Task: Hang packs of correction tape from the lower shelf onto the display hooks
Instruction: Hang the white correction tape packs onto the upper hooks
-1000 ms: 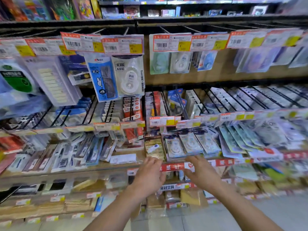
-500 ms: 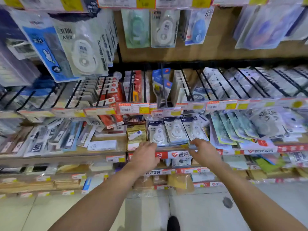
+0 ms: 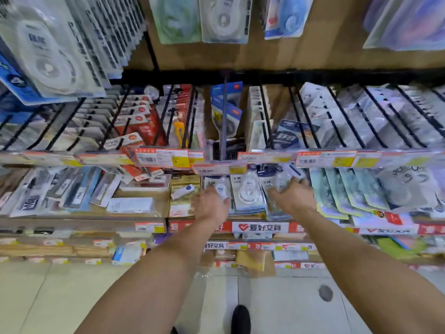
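Note:
Three packs of correction tape lie side by side on the lower shelf point(image 3: 250, 216): a left pack point(image 3: 218, 185), a middle pack point(image 3: 248, 194) and a right pack point(image 3: 277, 183). My left hand point(image 3: 210, 203) rests with its fingers on the left pack. My right hand point(image 3: 295, 196) lies over the right pack, thumb on one side and fingers at its upper edge, gripping it. Black display hooks point(image 3: 225, 112) stick out from the row above. More correction tape packs point(image 3: 224, 18) hang at the top.
Price-tag strips point(image 3: 166, 159) run along the hook row just above my hands. Pen packs point(image 3: 77, 191) and small boxes point(image 3: 184, 189) lie left of the tape; green packs point(image 3: 337, 194) lie right. Lower shelves and a tiled floor point(image 3: 277, 304) are below, with my shoe point(image 3: 240, 319).
The view has dropped and moved closer to the shelf. Both hands have reached forward from the shelf edge onto the packs; the right hand has closed over the right pack.

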`<state>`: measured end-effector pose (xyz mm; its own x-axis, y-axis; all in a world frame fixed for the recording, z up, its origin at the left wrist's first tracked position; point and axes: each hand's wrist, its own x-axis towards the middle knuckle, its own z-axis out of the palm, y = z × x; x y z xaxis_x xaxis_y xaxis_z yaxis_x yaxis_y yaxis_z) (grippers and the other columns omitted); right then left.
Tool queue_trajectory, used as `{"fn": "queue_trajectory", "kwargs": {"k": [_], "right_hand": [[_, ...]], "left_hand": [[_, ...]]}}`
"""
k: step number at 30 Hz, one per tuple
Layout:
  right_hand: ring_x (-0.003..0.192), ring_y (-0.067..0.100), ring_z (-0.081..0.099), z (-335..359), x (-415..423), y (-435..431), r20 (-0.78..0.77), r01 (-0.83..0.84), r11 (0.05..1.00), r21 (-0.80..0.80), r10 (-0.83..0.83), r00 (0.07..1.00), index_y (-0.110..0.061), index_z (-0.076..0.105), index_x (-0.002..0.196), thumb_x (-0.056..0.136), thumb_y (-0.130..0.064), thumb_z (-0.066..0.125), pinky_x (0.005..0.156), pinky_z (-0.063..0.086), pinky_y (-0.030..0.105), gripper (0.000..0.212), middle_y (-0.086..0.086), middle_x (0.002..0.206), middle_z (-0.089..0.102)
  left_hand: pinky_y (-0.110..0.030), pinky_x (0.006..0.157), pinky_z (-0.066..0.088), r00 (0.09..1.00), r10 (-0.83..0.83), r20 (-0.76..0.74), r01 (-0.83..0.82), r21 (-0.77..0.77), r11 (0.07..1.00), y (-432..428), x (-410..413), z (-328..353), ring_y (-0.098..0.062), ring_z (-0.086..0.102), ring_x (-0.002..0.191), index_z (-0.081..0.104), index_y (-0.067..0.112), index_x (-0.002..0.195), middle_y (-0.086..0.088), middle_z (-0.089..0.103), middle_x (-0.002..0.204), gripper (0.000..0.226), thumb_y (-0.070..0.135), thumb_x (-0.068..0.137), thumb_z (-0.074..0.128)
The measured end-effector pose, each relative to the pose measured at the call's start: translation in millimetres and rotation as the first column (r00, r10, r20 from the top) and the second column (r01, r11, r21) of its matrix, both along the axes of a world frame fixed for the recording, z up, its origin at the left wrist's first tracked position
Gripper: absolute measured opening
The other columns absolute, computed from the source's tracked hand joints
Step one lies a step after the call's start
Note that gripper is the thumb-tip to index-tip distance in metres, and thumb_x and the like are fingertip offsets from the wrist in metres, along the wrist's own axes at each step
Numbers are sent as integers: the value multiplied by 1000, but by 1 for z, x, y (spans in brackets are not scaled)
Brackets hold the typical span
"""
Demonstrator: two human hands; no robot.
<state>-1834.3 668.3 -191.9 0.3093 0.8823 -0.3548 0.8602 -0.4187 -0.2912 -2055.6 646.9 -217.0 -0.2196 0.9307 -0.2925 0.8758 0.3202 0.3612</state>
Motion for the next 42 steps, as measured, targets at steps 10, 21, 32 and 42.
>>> {"fn": "queue_trajectory", "kwargs": {"k": [10,21,32,42], "right_hand": [[127,40,53,-15,5,3,-74,36,999,-11,-36,997,-3,42,141,85,-66,63,99,49,47,87,21,140,47],[117,43,60,6,13,-21,-159,177,984,5,-174,972,-12,25,154,83,-56,71,94,53,51,95,17,147,32],[102,35,64,30,-3,-124,-429,424,899,112,-341,836,-13,43,124,75,-69,68,90,52,47,78,11,110,66],[73,18,74,103,-36,-163,-738,387,897,213,-112,665,-21,65,91,80,-24,87,65,57,32,25,-1,81,77]], "left_hand": [[-45,98,46,995,88,38,-88,5,996,5,2,-4,-39,51,119,45,3,134,-22,54,128,67,47,88,67],[-47,101,46,988,90,123,-102,97,990,-26,-32,13,-37,47,126,43,8,141,-19,52,130,70,43,87,71],[-38,107,37,983,-42,177,5,206,979,-116,-29,45,-27,43,129,40,18,146,-8,49,138,75,46,84,72],[-26,106,30,940,-147,308,41,324,945,-154,-33,87,-11,31,135,29,32,149,9,32,148,74,44,87,69]]}}
